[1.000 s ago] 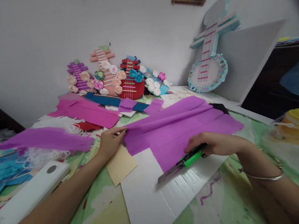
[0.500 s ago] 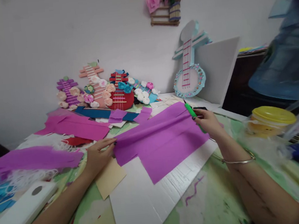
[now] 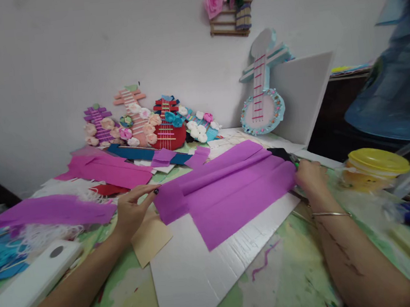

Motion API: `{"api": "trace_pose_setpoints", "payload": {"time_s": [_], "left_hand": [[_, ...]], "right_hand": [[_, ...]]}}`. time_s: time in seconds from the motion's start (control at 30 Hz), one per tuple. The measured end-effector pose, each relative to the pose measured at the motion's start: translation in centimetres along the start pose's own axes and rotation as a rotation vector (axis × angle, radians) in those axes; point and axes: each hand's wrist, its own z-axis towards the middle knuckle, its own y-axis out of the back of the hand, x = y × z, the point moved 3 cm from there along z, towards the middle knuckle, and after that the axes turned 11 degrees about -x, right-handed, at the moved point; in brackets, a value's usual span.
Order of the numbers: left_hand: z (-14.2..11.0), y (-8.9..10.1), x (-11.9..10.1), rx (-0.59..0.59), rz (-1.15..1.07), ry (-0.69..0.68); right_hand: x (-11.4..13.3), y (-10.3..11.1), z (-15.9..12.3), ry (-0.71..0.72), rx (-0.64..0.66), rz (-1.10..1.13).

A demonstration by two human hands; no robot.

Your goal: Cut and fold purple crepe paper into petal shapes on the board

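A wide sheet of purple crepe paper (image 3: 227, 190) lies creased over a white board (image 3: 199, 276). Its left end is pinched between the thumb and fingers of my left hand (image 3: 132, 212). At the right end, my right hand (image 3: 310, 176) is closed around a slim green tool that looks like a craft knife (image 3: 295, 161), mostly hidden in the fist. That hand is against the paper's right edge, where the sheet bunches into folds. Under my left hand a tan paper square (image 3: 151, 238) rests partly on the board.
Magenta paper (image 3: 106, 171), another purple piece (image 3: 50, 212) and white yarn (image 3: 54, 234) lie left. A white device (image 3: 39, 283) is beside my left forearm. Decorated model instruments (image 3: 167, 128) line the wall. A yellow-lidded tub (image 3: 378, 162) stands right.
My right hand has moved right and slightly down with the green tool, now mostly hidden. The paper's right end has bunched up. My left hand keeps its pinch.
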Motion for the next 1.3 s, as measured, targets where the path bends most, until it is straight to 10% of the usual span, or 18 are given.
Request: {"api": "trace_pose_setpoints", "payload": {"time_s": [0.2, 0.27, 0.43, 0.67, 0.93, 1.13, 1.3], "left_hand": [[-0.8, -1.8, -3.2, 0.166, -0.222, 0.213], [-1.3, -3.0, -4.6, 0.245, -0.25, 0.225], [-1.9, -6.0, -7.3, 0.434, -0.283, 0.193], [3.8, -8.8, -2.3, 0.527, 0.251, 0.019], [7.8, -10.2, 5.8, 0.61, 0.575, 0.063], [8.3, -10.3, 4.0, 0.76, 0.52, -0.074], [10.4, -6.9, -0.3, 0.609, 0.504, -0.327]], "right_hand": [[8.2, 1.4, -3.5, 0.373, 0.195, 0.402], [11.7, 1.3, -7.5, 0.481, 0.603, 0.875], [15.1, 0.5, -14.9, 0.218, 0.985, 1.162], [14.2, -0.1, -13.6, -0.089, 0.953, 1.219], [14.5, -0.5, -14.6, 0.044, 1.004, 1.204], [14.1, -1.1, -14.6, 0.13, 0.98, 1.106], [14.0, -1.4, -14.9, 0.247, 1.025, 1.075]]}}
